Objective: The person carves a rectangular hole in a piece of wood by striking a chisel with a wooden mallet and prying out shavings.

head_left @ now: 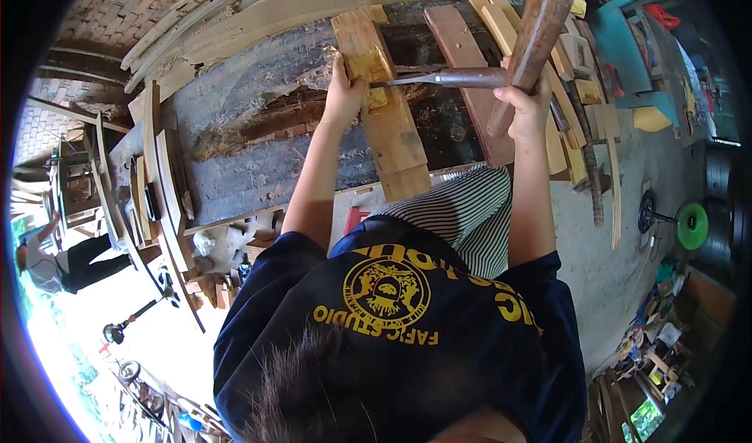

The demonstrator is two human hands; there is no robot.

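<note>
A long, light board point(395, 149) lies across a dark table point(274, 173) near the top middle of the frame. Yellow bits of wood point(365, 64) sit on it, near its upper part.

The left hand point(342, 94) is at the left edge of this board, next to the yellow bits. Its thumb sticks up, but I cannot tell if the other fingers are squeezing anything.

The right hand point(526, 106) is a bit right of the middle, high up. Its fingers are wrapped around a thick wooden stick point(540, 32), which slants up to the top edge.

A chisel point(470, 78) lies sideways between the two hands. Its metal tip is over the light board, right beside the left hand. Its brown handle ends by the stick, and I cannot tell if they touch.

A reddish board point(460, 47) lies on the table under the chisel's handle. More strips of wood point(576, 114) are in the upper right. A green fan point(692, 225) stands at the far right. Another person point(51, 267) is at the far left.
</note>
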